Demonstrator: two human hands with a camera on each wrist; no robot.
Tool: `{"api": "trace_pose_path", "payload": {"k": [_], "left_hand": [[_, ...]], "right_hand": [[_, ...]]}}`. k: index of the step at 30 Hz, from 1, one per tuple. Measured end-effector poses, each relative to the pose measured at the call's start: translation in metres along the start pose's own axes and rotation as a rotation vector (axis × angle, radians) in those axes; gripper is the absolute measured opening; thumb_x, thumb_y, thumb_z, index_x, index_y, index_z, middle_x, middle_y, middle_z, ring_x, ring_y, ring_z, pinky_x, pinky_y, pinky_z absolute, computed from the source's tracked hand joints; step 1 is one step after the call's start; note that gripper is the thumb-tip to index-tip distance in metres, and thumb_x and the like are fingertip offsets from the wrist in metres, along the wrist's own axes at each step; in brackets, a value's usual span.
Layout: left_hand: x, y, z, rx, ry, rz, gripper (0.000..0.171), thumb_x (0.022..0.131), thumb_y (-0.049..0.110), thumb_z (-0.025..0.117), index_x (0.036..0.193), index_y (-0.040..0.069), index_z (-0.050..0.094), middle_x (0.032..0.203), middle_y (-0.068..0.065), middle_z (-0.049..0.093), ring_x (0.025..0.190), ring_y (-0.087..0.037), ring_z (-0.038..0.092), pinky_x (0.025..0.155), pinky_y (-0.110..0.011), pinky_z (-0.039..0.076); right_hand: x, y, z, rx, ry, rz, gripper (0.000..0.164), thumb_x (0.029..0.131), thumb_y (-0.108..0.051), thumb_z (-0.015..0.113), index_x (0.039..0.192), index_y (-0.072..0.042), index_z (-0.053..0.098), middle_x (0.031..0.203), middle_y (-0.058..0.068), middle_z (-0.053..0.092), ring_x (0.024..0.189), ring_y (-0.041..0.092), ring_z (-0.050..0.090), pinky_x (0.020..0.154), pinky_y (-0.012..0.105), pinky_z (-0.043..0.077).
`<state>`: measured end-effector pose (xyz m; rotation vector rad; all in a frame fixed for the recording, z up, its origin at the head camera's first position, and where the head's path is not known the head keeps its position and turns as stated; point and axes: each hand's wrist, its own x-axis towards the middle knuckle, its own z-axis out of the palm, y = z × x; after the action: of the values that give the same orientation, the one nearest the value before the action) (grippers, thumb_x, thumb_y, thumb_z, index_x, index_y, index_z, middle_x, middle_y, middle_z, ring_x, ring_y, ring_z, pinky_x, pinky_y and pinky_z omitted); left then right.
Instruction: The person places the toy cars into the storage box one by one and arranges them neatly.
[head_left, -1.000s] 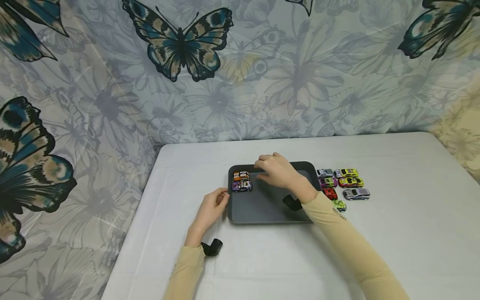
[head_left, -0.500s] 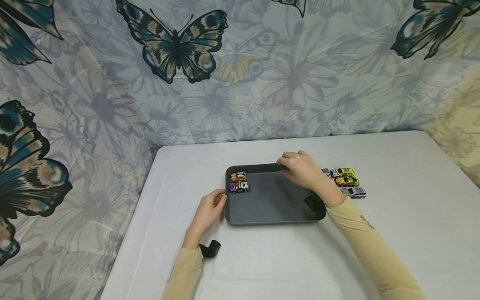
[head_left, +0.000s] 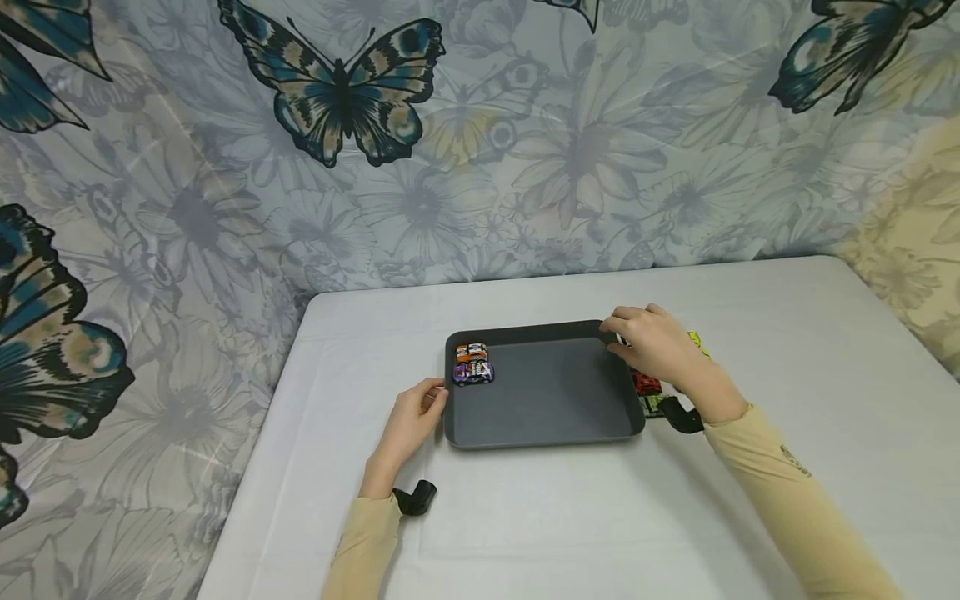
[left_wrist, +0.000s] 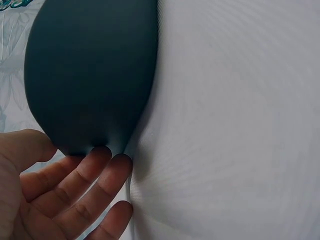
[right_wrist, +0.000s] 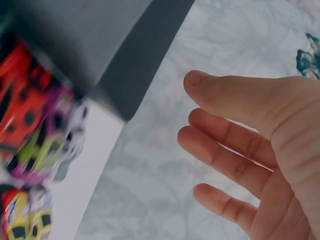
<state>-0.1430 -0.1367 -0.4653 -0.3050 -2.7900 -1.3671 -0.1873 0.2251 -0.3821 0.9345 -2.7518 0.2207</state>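
Observation:
A dark grey tray (head_left: 551, 396) lies on the white table. Inside its far left corner stand an orange toy car (head_left: 472, 352) and a purple toy car (head_left: 473, 373), side by side. My left hand (head_left: 408, 417) touches the tray's left edge with its fingertips, as the left wrist view also shows. Above the tray's far right corner hovers my right hand (head_left: 656, 346), fingers loosely bent and nothing between them in the right wrist view. Under and beside it, a red toy car (head_left: 647, 383) and a green toy car (head_left: 652, 406) are partly hidden.
More toy cars sit right of the tray, among them a yellow one (right_wrist: 30, 215) and a purple-green one (right_wrist: 47, 137). The right arm hides several of them. A butterfly-print cloth (head_left: 487, 208) hangs behind the table (head_left: 525, 517).
My right hand has moved right, from over the tray's middle to its far right corner. The left hand keeps its place at the tray's edge. The view has shifted slightly.

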Motion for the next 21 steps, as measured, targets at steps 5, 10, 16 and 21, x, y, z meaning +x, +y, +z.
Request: {"api": "trace_pose_path", "payload": {"k": [5, 10, 16, 21], "left_hand": [[0.0, 0.0, 0.0, 0.001, 0.001, 0.007, 0.025, 0.094, 0.013, 0.055, 0.113, -0.002, 0.062, 0.088, -0.008, 0.066, 0.073, -0.013, 0.061, 0.068, -0.029, 0.051], [0.0, 0.0, 0.0, -0.002, 0.006, 0.006, 0.025, 0.094, 0.013, 0.055, 0.113, -0.002, 0.062, 0.088, -0.008, 0.066, 0.073, -0.012, 0.06, 0.067, -0.028, 0.051], [-0.001, -0.001, 0.002, -0.007, 0.011, -0.004, 0.025, 0.094, 0.014, 0.055, 0.113, -0.001, 0.062, 0.088, -0.008, 0.066, 0.073, -0.012, 0.06, 0.068, -0.027, 0.051], [-0.001, 0.0, 0.003, -0.009, 0.016, -0.004, 0.025, 0.094, 0.013, 0.055, 0.113, -0.001, 0.062, 0.087, -0.007, 0.066, 0.073, -0.012, 0.06, 0.068, -0.028, 0.051]], "right_hand": [[-0.021, 0.014, -0.003, 0.011, 0.011, 0.017, 0.028, 0.07, -0.004, 0.078, 0.096, -0.002, 0.068, 0.089, 0.01, 0.063, 0.074, 0.025, 0.061, 0.066, 0.045, 0.044], [-0.042, 0.027, -0.004, 0.014, 0.032, 0.025, 0.025, 0.07, -0.003, 0.078, 0.093, -0.002, 0.068, 0.086, 0.008, 0.063, 0.072, 0.024, 0.061, 0.065, 0.046, 0.045], [-0.066, 0.038, -0.005, 0.012, 0.035, 0.033, 0.023, 0.067, -0.003, 0.079, 0.088, -0.002, 0.068, 0.081, 0.007, 0.062, 0.066, 0.021, 0.059, 0.058, 0.044, 0.042], [-0.082, 0.046, -0.005, 0.006, 0.029, 0.056, 0.026, 0.064, -0.004, 0.08, 0.087, -0.003, 0.068, 0.08, 0.007, 0.062, 0.068, 0.023, 0.06, 0.057, 0.044, 0.043]]}}
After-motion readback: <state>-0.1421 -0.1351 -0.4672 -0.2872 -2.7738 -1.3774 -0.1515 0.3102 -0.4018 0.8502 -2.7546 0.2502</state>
